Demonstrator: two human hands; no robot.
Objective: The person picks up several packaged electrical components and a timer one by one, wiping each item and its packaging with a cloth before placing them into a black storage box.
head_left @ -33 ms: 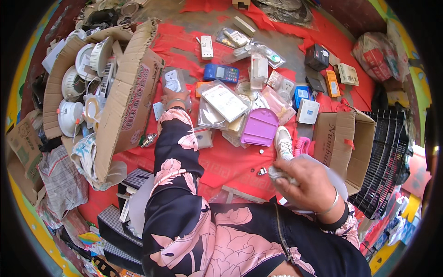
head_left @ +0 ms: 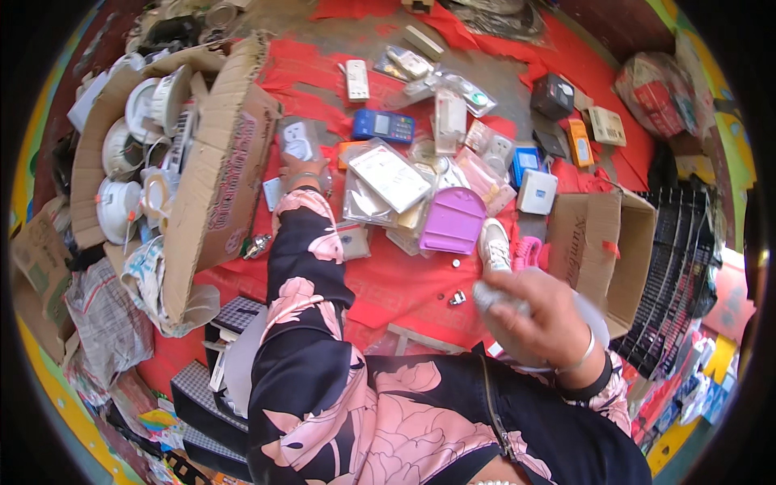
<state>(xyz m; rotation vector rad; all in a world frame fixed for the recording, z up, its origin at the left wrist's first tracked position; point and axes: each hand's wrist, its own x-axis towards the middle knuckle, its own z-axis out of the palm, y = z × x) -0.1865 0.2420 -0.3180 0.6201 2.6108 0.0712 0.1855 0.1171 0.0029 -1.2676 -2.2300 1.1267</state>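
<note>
My left hand (head_left: 305, 171) reaches down at the lower edge of a white wall socket in a clear plastic bag (head_left: 298, 141); its fingers are mostly hidden, so their grip cannot be made out. Held in front of my body, my right hand (head_left: 537, 319) is closed on a small crumpled clear plastic packet (head_left: 499, 298), smeared by motion. Between the hands lies a pile with a white flat boxed item (head_left: 389, 176) and a purple plastic dustpan-like piece (head_left: 454, 218). A blue card terminal (head_left: 382, 126) rests beyond it. A small metal fitting (head_left: 457, 298) lies near my right hand.
A cardboard box (head_left: 230, 174) full of round white lamps stands at left. Another open carton (head_left: 586, 242) sits at right beside a black wire rack (head_left: 675, 275). Red sheeting (head_left: 388, 283) covers much of the floor. A white shoe (head_left: 495, 245) is near the pile.
The view has shifted slightly, so the floor items sit a little to the left. My right hand has tilted a little with the packet. My left hand stays by the bagged socket.
</note>
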